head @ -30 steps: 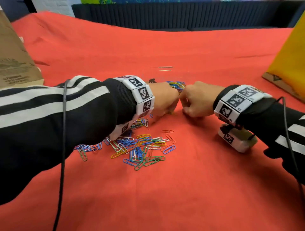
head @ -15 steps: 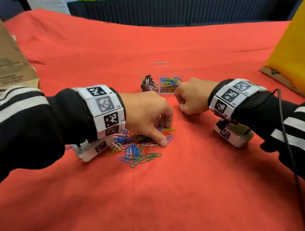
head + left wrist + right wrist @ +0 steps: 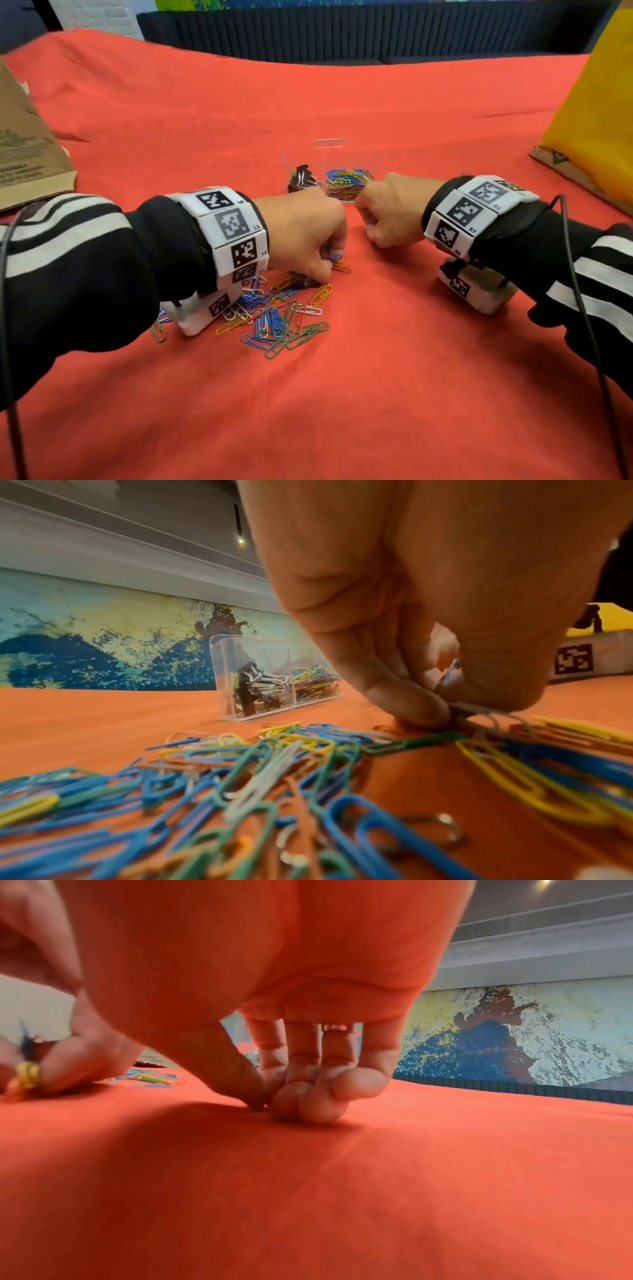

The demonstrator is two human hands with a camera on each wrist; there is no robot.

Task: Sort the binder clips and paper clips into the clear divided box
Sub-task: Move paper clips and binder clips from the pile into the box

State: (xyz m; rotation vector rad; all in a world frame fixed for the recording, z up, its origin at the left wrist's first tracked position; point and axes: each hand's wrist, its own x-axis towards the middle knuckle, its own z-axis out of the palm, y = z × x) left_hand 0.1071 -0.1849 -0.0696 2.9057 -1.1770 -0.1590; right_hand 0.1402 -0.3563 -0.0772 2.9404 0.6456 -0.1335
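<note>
A loose pile of coloured paper clips lies on the red cloth. My left hand is at the pile's far edge, fingers curled, and pinches a few paper clips, blue and yellow. In the left wrist view the fingertips press together on clips right at the cloth. The clear divided box stands just beyond both hands, with black binder clips in its left compartment and paper clips in its right. My right hand rests as a fist on the cloth; nothing shows in its curled fingers.
A brown paper bag stands at the far left and a yellow bag at the far right. Red cloth covers the table. Cables run from both wrists.
My left hand came back from the box to the pile, then curled its fingers around a few clips. The right hand stayed in place as a fist.
</note>
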